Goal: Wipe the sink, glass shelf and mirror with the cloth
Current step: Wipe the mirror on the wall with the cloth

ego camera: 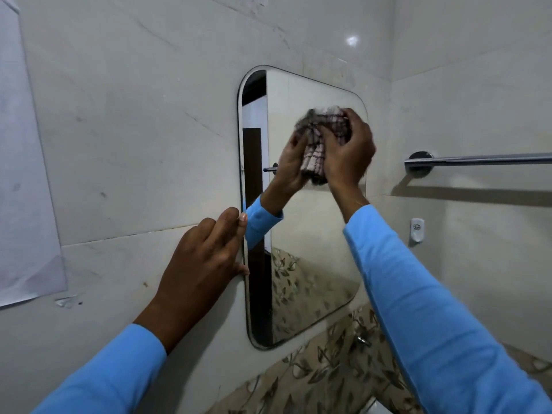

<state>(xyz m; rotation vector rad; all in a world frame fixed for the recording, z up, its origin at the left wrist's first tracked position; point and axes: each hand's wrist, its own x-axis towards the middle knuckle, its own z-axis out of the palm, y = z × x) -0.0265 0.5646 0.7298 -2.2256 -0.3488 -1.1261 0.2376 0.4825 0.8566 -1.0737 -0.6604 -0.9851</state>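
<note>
The cloth (328,124) is bunched in the curled fingers of the right hand (348,150) and pressed to the upper right of the mirror (298,234), evidently for wiping. The left hand (200,261) is laid at the mirror's left edge, fingers together, likely as a brace.

I can read no words or numbers anywhere here. The only mark I find is a small dark emblem, a cluster of rounded shapes, on the white hook (417,230) fixed to the wall below the towel bar (478,159).
</note>
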